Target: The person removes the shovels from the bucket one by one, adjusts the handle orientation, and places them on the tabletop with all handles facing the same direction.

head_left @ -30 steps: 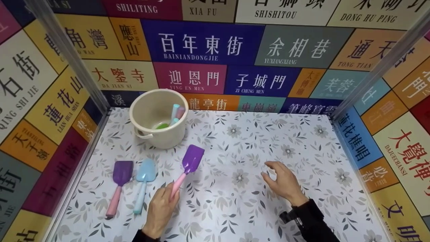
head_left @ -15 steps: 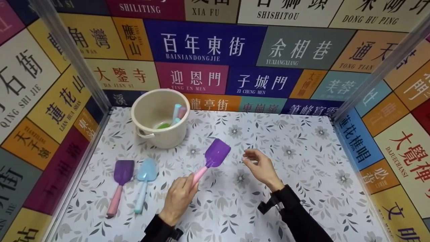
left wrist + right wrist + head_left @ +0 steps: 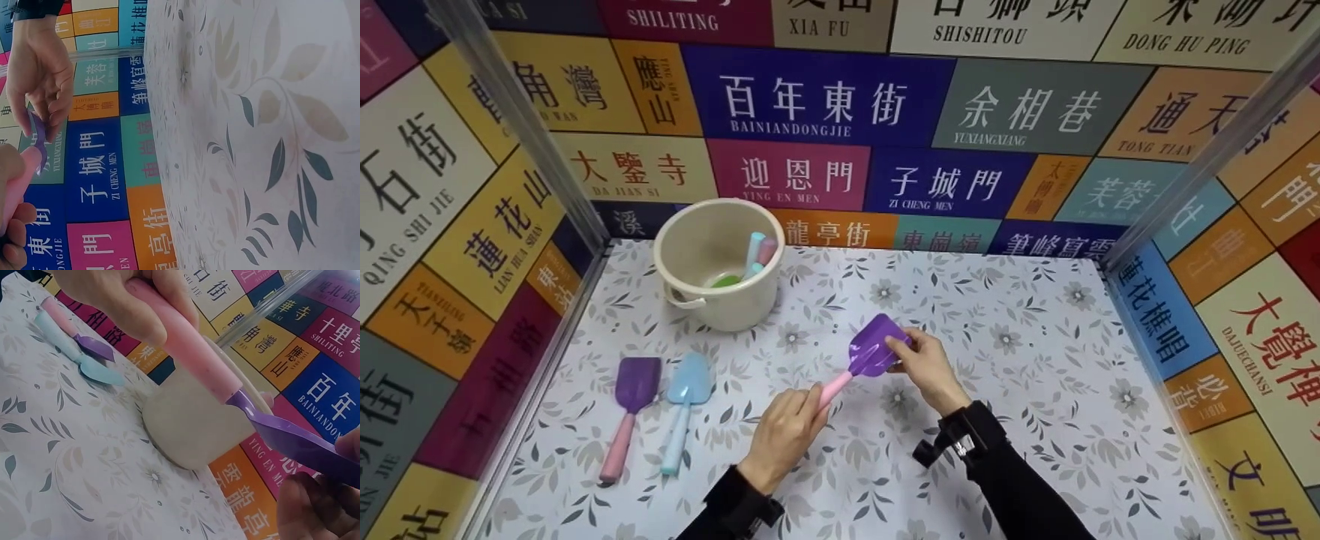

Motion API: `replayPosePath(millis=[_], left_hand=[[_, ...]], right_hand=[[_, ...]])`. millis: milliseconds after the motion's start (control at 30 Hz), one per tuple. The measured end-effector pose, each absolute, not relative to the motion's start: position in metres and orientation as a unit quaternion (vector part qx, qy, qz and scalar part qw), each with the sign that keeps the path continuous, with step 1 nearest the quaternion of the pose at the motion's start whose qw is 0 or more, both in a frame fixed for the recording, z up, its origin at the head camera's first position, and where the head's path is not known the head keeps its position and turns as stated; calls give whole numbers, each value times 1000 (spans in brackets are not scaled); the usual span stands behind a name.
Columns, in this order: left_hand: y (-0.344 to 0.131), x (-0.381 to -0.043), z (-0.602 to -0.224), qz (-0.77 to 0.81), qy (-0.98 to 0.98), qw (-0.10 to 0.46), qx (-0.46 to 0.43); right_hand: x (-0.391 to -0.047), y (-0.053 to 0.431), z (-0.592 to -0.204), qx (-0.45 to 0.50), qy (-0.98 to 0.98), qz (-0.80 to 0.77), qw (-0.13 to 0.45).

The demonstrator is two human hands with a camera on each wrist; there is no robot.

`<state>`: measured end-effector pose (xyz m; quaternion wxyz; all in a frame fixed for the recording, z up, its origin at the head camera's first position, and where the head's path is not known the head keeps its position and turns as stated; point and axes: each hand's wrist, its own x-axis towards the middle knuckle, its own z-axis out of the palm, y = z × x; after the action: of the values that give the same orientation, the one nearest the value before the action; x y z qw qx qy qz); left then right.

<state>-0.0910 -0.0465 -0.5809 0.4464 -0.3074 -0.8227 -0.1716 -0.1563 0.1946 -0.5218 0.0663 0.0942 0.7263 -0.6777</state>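
My left hand (image 3: pixel 784 433) grips the pink handle (image 3: pixel 185 346) of a toy shovel with a purple blade (image 3: pixel 877 346). With thumb and fingers my right hand (image 3: pixel 928 367) pinches the right edge of that blade, so both hands hold the one shovel. It is held up off the table, as the right wrist view shows. Left of the hands lie a second purple-bladed shovel (image 3: pixel 636 386) with a pink handle and a light blue shovel (image 3: pixel 688 382), side by side on the table.
A cream bucket (image 3: pixel 720 300) stands at the back left, with several coloured handles (image 3: pixel 753 251) and a green piece (image 3: pixel 726 281) inside. Flower-patterned paper (image 3: pixel 1005 300) covers the table. Walls with printed signs (image 3: pixel 825 94) enclose the back and both sides.
The left hand has carried the purple shovel to the right. My right hand has come in leftward, and its fingers have taken hold of the blade.
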Motion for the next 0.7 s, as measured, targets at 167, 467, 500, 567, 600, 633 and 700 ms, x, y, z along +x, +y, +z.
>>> replayPosePath(millis=[167, 467, 500, 567, 600, 633, 700], left_hand=[[-46, -91, -581, -162, -826, 443, -309], [-40, -92, -574, -199, -845, 407, -284], [-39, -93, -572, -207, -849, 399, -278], [-37, -95, -567, -223, -855, 385, -267], [-36, -96, -565, -234, -856, 379, -263], [-35, -97, -562, -245, -856, 373, -260], [-33, -101, -556, -273, -855, 358, -257]], right_hand=[[-156, 193, -524, 95, 719, -686, 52], [-154, 194, -520, 99, 716, -691, 17], [-153, 194, -520, 99, 721, -685, 11], [-151, 195, -518, 93, 740, -667, -3], [-150, 195, -517, 90, 750, -655, -9], [-149, 196, -516, 85, 761, -642, -18], [-147, 197, -515, 75, 782, -617, -34]])
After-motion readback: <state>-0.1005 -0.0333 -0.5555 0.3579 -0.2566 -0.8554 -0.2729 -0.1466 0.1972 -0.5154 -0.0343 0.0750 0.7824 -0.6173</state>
